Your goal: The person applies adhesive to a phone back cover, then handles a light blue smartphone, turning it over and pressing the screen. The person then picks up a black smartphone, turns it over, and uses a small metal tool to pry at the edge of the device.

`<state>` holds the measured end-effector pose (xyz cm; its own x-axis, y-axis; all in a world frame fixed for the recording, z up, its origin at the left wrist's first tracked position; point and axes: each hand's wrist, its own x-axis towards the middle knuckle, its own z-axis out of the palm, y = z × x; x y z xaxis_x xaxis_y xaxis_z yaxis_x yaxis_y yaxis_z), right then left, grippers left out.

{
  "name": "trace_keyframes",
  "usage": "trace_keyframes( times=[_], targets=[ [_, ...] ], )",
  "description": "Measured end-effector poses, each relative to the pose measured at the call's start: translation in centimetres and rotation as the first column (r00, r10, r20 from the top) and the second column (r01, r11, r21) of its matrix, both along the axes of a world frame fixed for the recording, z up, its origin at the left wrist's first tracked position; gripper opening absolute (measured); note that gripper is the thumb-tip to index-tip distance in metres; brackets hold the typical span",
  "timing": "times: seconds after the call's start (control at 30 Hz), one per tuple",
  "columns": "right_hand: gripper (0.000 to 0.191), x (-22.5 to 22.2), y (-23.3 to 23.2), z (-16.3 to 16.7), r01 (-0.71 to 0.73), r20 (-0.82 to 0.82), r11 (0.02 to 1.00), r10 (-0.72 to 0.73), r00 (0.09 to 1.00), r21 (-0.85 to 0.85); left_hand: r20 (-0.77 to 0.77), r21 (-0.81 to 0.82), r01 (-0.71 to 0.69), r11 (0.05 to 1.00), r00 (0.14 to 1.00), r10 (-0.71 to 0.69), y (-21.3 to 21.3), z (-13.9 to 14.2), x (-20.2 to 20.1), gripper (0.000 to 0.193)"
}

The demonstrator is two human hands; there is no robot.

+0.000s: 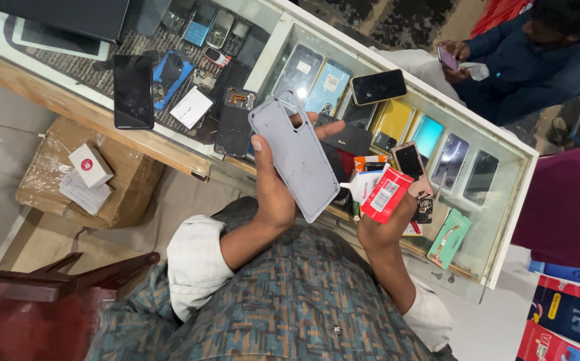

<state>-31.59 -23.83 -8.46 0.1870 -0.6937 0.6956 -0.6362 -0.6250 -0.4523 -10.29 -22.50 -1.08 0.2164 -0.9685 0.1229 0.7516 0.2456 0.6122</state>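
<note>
Glass-topped, the shop counter (343,40) runs diagonally across the scene, its case filled with phones, and loose handsets and parts lie on a mat at its far left. Above the near edge, the left hand (273,194) rises from a rolled white cuff, forearm angled up from the body, thumb pressed along the left edge of a grey phone back cover (298,157) and fingertips curling round its far side; the cover stands tilted, inner face toward the camera. Just right of it, the right hand (380,224) closes around a red-and-white glue tube (383,192), white nozzle pointing left at the cover's lower edge. Another person's hand (456,55) holds a phone beyond the counter.
</note>
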Motion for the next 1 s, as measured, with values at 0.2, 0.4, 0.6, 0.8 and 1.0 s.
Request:
trace_keyframes(
  times=[0.2, 0.4, 0.6, 0.8, 1.0],
  targets=[
    [0.020, 1.5, -0.1, 3.3, -0.058, 0.041, 0.980, 0.051, 0.998, 0.189, 0.011, -0.009, -0.014, 1.000, 1.000, 0.014, 0.4, -0.1, 0.0, 0.082],
    [0.016, 2.6, 0.3, 5.3, -0.082, 0.003, 0.981, 0.083, 0.997, 0.178, 0.032, -0.013, -0.013, 1.000, 0.999, 0.014, 0.7, 0.1, 0.3, 0.083],
    [0.015, 3.3, 0.7, 6.2, -0.056, -0.139, 0.998, 0.058, 0.989, 0.017, 0.093, -0.024, -0.020, 1.000, 0.995, 0.022, 1.2, 0.0, 0.2, 0.087],
    [0.012, 3.1, 0.7, 6.3, 0.031, -0.321, 0.999, -0.024, 0.947, 0.016, 0.105, -0.034, 0.011, 0.999, 0.994, -0.007, 1.2, -0.4, 0.1, 0.090],
    [0.029, 1.9, 1.4, 5.5, -0.219, 0.444, 0.925, 0.063, 0.894, 0.310, 0.081, -0.031, -0.006, 1.000, 0.997, 0.008, 1.2, -0.7, 0.5, 0.090]
  ],
)
